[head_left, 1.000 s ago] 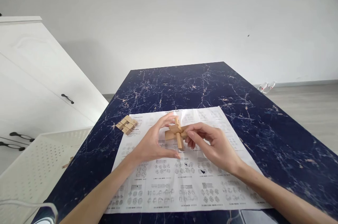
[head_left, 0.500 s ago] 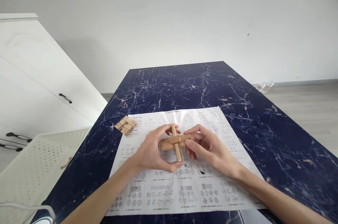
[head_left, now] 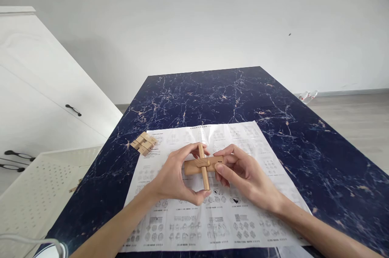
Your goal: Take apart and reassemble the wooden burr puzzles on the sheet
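Note:
A cross-shaped wooden puzzle (head_left: 193, 165) is held between both hands above a printed instruction sheet (head_left: 243, 231). Its upright bar runs between the thumb and fingers of my left hand (head_left: 176, 175), which is closed on its two ends. The thumb and fingers of my right hand (head_left: 243, 173) pinch the right end of the crosswise piece, near a small dark mark. Where the pieces cross, a rounded wooden part shows. Some of my right fingertips are hidden behind the wood. At the sheet's upper left lies a block of wooden pieces (head_left: 144, 143).
The sheet lies on a dark blue marble-patterned table (head_left: 194, 100). To the left stand a white perforated basket (head_left: 39, 177) and a white cabinet (head_left: 45, 71) with black handles. A white cable (head_left: 36, 239) runs at the lower left. Clear plastic items (head_left: 308, 96) lie beyond the right edge.
Both hands keep their hold on the wooden puzzle, which has barely shifted. The camera view has moved slightly.

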